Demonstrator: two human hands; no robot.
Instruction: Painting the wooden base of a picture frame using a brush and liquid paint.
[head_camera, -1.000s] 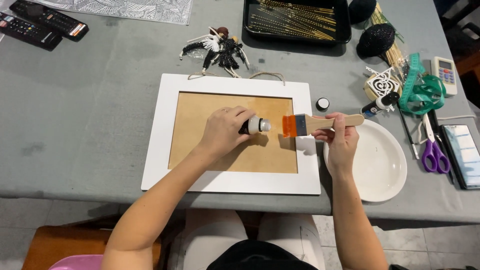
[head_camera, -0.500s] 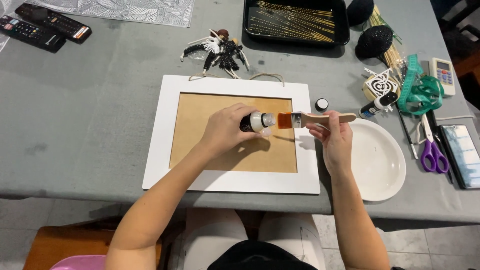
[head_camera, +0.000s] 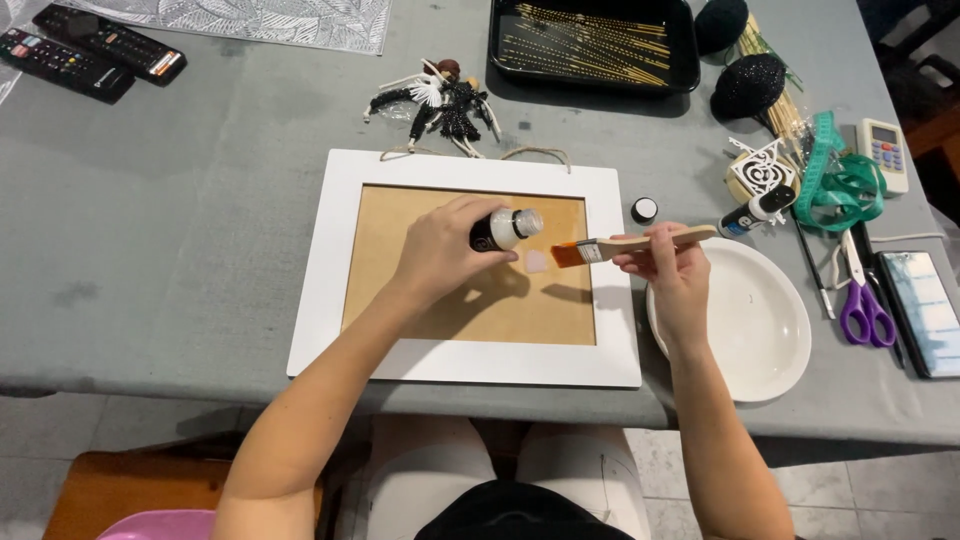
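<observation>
Spreading across the grey worktop, the white rectangular frame with its brown board panel lies under both your hands. Your left hand has its grip clamped round a small dark bottle with a pale open neck, tipped on its side, long axis pointing toward three o'clock. Your right hand pinches the flat wooden-handled brush with orange bristles, which lies just at four o'clock of the neck, bristles pointing at nine o'clock. A pale blob sits below. Your palm hides the bottle's base.
</observation>
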